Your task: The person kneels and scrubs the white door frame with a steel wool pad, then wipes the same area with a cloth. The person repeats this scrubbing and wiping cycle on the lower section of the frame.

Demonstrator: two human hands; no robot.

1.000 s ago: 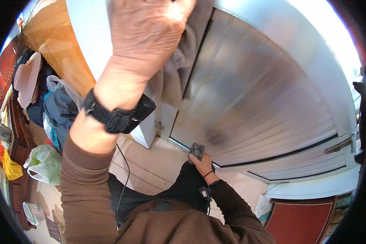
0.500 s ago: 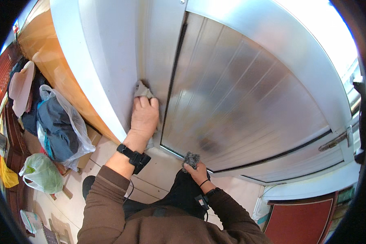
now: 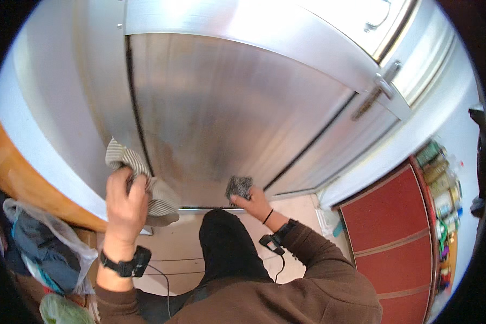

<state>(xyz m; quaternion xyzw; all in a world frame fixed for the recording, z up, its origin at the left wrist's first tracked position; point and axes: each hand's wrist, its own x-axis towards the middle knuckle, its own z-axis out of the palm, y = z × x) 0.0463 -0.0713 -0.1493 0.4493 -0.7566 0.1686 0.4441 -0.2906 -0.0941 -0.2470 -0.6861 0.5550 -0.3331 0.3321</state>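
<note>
A striped beige-and-grey cloth (image 3: 162, 198) hangs loosely from my left hand (image 3: 127, 202), whose fingers are closed on it in front of the lower left door frame. My right hand (image 3: 255, 204) grips a dark grey steel wool scouring pad (image 3: 238, 187) near the bottom of the door. Before me stands a metal door (image 3: 216, 113) with a shiny ribbed lower panel and brownish smudges. Its lever handle (image 3: 377, 92) is at the upper right. Whether the pad touches the panel I cannot tell.
To the right is a low red cabinet (image 3: 389, 216), with several bottles (image 3: 443, 200) along its far side. At the left lie a clear plastic bag with dark cloth (image 3: 48, 248) and a bag of green stuff (image 3: 65, 310). An orange wooden panel (image 3: 43, 194) edges the white wall.
My view has swung to the right. The left hand has come away from the frame corner, and the cloth, bunched before, now hangs loose. The right hand still holds the pad.
</note>
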